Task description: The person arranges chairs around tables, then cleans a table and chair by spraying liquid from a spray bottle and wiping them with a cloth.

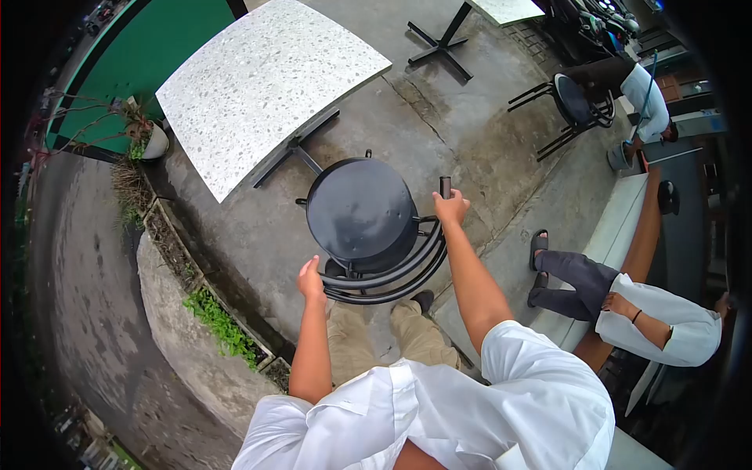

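Observation:
A black chair (360,207) with a round, shiny seat is directly in front of my body. Its curved double-tube backrest (392,288) faces me. My left hand (311,279) is closed at the left end of the curved tubing. On the other side, my right hand (451,208) grips the right end, and a dark tube tip sticks out beyond the fingers. Beyond the seat stands a table with a speckled white top (270,82). The chair's legs are mostly hidden beneath the seat.
A planter edge with green plants (223,325) runs along the left, beside a road. Another black chair (574,102) stands at upper right, near a person (646,94) with a stick and a bucket (619,155). A second person (654,317) stands at right.

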Available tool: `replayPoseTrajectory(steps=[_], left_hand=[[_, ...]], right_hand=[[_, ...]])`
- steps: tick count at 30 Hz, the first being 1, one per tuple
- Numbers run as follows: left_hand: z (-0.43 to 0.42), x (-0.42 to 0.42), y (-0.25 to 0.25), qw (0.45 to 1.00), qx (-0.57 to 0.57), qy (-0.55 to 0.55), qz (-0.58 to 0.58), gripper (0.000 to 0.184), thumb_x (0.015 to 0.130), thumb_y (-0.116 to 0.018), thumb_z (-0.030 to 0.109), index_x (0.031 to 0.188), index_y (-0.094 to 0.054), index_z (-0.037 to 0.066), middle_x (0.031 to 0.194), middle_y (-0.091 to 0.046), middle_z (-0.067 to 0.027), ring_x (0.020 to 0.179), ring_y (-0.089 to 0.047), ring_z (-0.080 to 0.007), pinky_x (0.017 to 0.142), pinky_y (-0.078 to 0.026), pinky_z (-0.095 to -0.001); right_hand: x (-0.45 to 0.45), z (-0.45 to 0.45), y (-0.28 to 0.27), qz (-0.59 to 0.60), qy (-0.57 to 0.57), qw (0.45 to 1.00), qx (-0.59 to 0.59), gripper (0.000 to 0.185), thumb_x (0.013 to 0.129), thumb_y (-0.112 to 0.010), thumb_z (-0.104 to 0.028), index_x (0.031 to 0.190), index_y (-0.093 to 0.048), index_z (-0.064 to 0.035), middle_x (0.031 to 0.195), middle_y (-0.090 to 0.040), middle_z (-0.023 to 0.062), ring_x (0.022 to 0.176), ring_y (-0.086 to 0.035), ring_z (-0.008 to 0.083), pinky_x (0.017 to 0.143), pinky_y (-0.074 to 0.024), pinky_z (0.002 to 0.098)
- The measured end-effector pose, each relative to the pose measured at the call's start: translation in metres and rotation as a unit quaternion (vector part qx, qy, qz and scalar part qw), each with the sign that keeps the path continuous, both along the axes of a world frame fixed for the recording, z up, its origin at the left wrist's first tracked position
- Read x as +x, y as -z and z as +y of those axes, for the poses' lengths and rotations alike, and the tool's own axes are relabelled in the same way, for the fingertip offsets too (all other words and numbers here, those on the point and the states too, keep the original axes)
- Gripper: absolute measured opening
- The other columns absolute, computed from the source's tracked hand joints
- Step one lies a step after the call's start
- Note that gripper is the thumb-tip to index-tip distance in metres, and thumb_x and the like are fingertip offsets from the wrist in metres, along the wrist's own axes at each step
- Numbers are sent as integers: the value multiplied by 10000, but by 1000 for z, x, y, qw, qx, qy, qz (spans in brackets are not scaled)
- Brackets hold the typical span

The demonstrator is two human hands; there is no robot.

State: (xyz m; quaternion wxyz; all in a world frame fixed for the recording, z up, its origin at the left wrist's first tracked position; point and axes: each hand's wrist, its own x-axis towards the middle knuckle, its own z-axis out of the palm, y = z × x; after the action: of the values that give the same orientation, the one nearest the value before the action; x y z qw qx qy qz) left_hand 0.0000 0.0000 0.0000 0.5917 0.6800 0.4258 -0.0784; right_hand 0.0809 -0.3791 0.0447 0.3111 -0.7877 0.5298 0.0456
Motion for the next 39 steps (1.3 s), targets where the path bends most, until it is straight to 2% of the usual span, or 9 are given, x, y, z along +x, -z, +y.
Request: replayPoseTrajectory(steps=[2, 4, 5, 6, 8, 13, 21, 31, 39], left_hand=[[-17, -11, -6, 941, -328, -78, 34, 371, 929, -714, 438, 813, -654, 91, 726, -641, -47, 704, -618, -209, 733, -517, -398], [29, 46, -5, 909, -398, -128, -2, 398, 944, -693, 440, 735, -575, 122, 635, -532, -14, 604, -523, -183, 649, -464, -375], [31, 41, -12, 865, -468, -181, -17, 453, 958, -672, 442, 657, -497, 153, 544, -422, 18, 504, -428, -157, 566, -412, -353], [15, 48, -27, 888, -417, -196, 3, 515, 975, -645, 447, 611, -401, 178, 506, -303, 34, 452, -324, -138, 520, -344, -335], [15, 49, -47, 876, -450, -171, -31, 512, 992, -616, 441, 613, -402, 171, 501, -324, 27, 440, -336, -140, 526, -351, -338], [31, 34, -149, 871, -468, -132, -65, 481, 1001, -594, 408, 627, -418, 162, 507, -330, 20, 444, -340, -137, 546, -356, -338], [53, 4, -343, 839, -509, -7, -194, 365, 966, -574, 264, 654, -435, 135, 549, -349, 20, 488, -361, -120, 580, -359, -325], [59, -121, -426, 787, -493, 35, -370, 268, 982, -542, 195, 748, -438, 119, 584, -354, 32, 485, -366, -94, 539, -368, -300], [82, -214, -530, 613, -572, 127, -530, 126, 1041, -462, 182, 948, -420, 109, 720, -446, 2, 546, -436, -111, 578, -427, -324]], right_hand=[[-34, -12, -3, -24, -7, 999, -31, 428, 876, -756, -313, 1201, -640, -61, 1529, -409, 174, 1295, -524, 376, 981, -493, 437], [11, 33, 29, -68, -30, 992, -101, 371, 870, -761, -295, 1117, -659, -38, 1114, -691, 188, 1031, -679, 335, 861, -525, 458], [8, 26, 37, -64, -32, 992, -102, 371, 870, -761, -295, 1117, -659, -38, 1114, -691, 188, 1031, -679, 335, 861, -525, 458], [2, 10, 51, -117, -40, 990, -62, 349, 867, -767, -285, 1083, -660, -32, 945, -694, 164, 904, -695, 324, 796, -529, 456], [-2, 8, 28, -214, -40, 976, -20, 270, 877, -773, -242, 972, -645, -24, 676, -652, 87, 634, -668, 243, 608, -502, 397], [-24, 16, -102, -289, -34, 955, 55, 177, 935, -714, -190, 964, -631, -36, 712, -596, -3, 601, -563, 103, 568, -430, 289], [-81, 24, -287, -370, -24, 923, 102, 205, 976, -697, -206, 937, -574, -46, 731, -541, -3, 611, -532, 104, 620, -468, 280], [-198, 42, -394, -499, -57, 851, 149, 190, 998, -671, -157, 899, -543, -58, 756, -499, 3, 655, -495, 123, 712, -483, 311], [-309, 62, -481, -595, -58, 754, 271, 165, 997, -653, -146, 948, -546, -30, 777, -507, 16, 690, -497, 129, 757, -453, 313]])
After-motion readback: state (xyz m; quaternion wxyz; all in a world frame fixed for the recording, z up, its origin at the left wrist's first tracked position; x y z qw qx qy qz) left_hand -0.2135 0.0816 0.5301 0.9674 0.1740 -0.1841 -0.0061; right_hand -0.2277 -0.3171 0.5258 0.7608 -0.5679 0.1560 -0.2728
